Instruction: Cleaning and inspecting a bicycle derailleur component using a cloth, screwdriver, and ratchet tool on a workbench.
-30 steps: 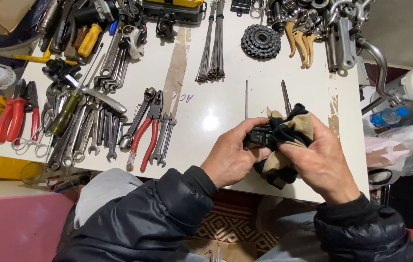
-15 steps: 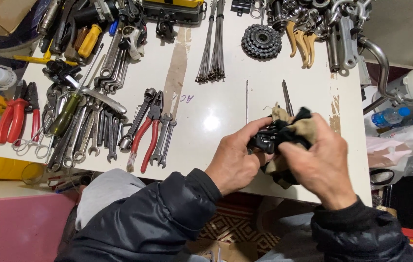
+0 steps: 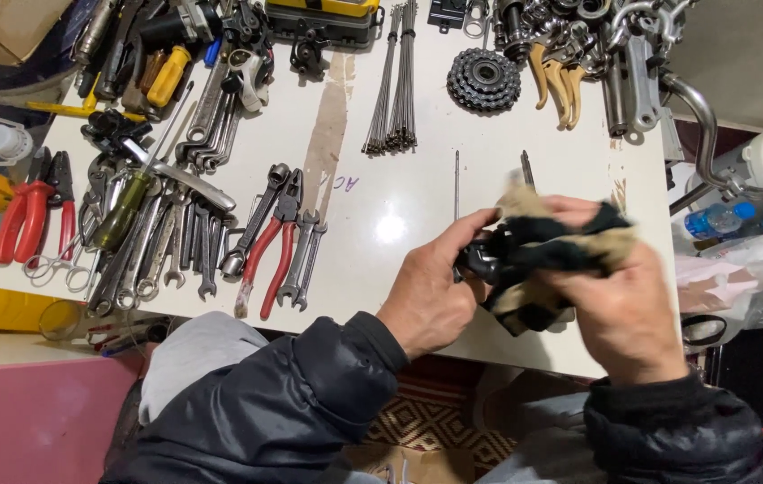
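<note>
Hands, two: left (image 3: pixel 435 296), right (image 3: pixel 619 305), one rag (image 3: pixel 560 246)

black part (image 3: pixel 482 262) mostly rag-hidden (image 3: pixel 550 254), right hand (image 3: pixel 625 309) motion-blurred

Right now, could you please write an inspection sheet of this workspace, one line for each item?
Surface: white table, stained, crowded at the left and back.
Job's things: small black part and dirty rag, held together.
Clutter: wrenches, red pliers, spokes, cog cluster.
Grippers: left hand grips the part; right hand presses the rag on it.
Cables: nothing seen.
Surroundings: plastic bottle, plastic bags, patterned mat.
</note>
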